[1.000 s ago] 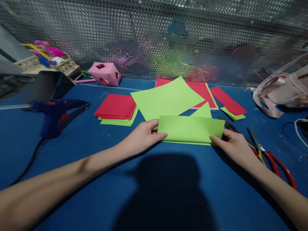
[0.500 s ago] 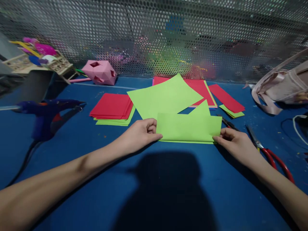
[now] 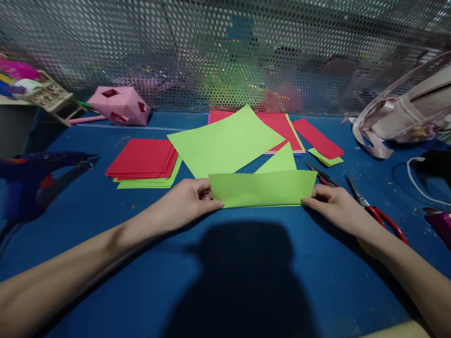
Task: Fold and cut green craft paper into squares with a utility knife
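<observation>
A folded piece of light green paper [image 3: 262, 190] is held between my two hands, its fold along the near edge and its upper flap tilted up. My left hand [image 3: 192, 197] pinches the lower left corner, thumb in front. At the lower right corner, my right hand [image 3: 331, 206] pinches the paper the same way. Just behind it lie a large green sheet [image 3: 221, 145] and a pointed green piece [image 3: 280, 159], partly hidden by the folded paper. A stack of red squares [image 3: 143, 157] rests on green squares [image 3: 144, 185] to the left.
Red-handled scissors [image 3: 377, 213] and a second tool [image 3: 322, 176] lie by my right hand. A blue glue gun [image 3: 38, 178] stands left. Farther back are a pink paper polyhedron [image 3: 121, 105], red sheets [image 3: 275, 122], red strips [image 3: 319, 138], a pale bag [image 3: 405, 112] and a perforated metal panel [image 3: 197, 56].
The upper flap has tilted toward me, so the folded paper looks darker and lower. Both hands keep their pinch at the corners. The view has turned slightly right.
</observation>
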`<state>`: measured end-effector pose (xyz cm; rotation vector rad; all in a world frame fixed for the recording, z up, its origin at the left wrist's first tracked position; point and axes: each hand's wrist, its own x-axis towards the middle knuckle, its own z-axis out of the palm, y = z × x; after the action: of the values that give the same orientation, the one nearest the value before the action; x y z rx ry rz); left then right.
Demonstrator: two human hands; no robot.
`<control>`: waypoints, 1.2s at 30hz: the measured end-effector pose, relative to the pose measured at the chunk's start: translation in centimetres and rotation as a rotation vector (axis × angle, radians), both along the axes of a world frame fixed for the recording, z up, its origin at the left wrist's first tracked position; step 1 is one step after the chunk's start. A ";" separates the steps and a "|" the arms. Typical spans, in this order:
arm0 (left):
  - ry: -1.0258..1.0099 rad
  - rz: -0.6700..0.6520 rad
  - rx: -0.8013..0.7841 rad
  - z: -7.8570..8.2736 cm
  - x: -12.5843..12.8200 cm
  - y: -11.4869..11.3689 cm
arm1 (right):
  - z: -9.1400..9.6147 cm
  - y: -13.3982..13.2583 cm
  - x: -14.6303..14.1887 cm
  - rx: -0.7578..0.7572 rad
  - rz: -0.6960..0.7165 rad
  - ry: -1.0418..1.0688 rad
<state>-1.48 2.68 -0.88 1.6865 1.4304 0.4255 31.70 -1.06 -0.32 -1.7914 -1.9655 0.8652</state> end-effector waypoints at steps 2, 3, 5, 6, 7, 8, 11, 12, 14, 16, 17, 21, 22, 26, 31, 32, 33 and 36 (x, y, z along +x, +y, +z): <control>0.033 -0.035 -0.028 -0.2 -0.4 0.1 | -0.2 0.1 0.2 0.028 0.040 -0.012; 0.037 -0.060 -0.038 -0.2 -0.6 0.2 | -0.3 0.1 0.4 0.034 0.051 -0.013; 0.020 -0.112 -0.037 -0.3 -0.8 0.4 | -0.4 0.1 0.6 0.030 0.054 -0.023; 0.006 -0.131 -0.028 -0.3 -0.9 0.4 | -0.4 0.2 0.7 0.025 0.051 -0.030; -0.003 -0.140 -0.017 -0.2 -0.9 0.5 | -0.4 0.2 0.7 0.018 0.049 -0.035; -0.007 -0.141 -0.008 -0.2 -0.8 0.5 | -0.3 0.2 0.7 0.014 0.047 -0.036; -0.007 -0.125 0.006 0.2 -0.5 0.5 | -0.1 0.2 0.6 0.018 0.047 -0.015; -0.007 -0.119 0.004 0.3 -0.4 0.5 | -0.1 0.2 0.5 0.021 0.043 -0.006; -0.001 -0.106 0.003 0.5 -0.2 0.4 | -0.1 0.2 0.4 0.034 0.034 0.002; 0.019 -0.092 0.011 0.7 -0.1 0.4 | -0.2 0.2 0.5 0.048 0.033 -0.013; 0.033 -0.086 0.019 0.8 -0.1 0.4 | -0.4 0.3 0.5 0.057 0.040 -0.023; 0.075 -0.081 0.022 1.2 0.0 0.4 | -0.7 0.3 0.7 0.082 0.070 -0.043; 0.082 -0.078 0.020 1.3 0.1 0.4 | -0.7 0.3 0.7 0.085 0.074 -0.043; 0.073 -0.067 0.011 1.3 0.1 0.3 | -0.7 0.4 0.6 0.091 0.072 -0.054; 0.037 -0.076 0.031 0.5 -0.2 0.4 | -0.4 0.4 0.7 0.094 0.101 -0.078; 0.036 -0.077 0.038 0.4 -0.2 0.4 | -0.3 0.5 0.7 0.093 0.115 -0.077; 0.039 -0.078 0.045 0.2 -0.2 0.4 | -0.2 0.5 0.7 0.093 0.128 -0.074; 0.052 -0.077 0.048 0.0 -0.2 0.5 | -0.1 0.5 0.7 0.096 0.149 -0.070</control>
<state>-1.70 3.17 -0.83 1.7963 1.3976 0.3784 32.36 -0.55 -0.44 -1.6600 -2.1691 0.7480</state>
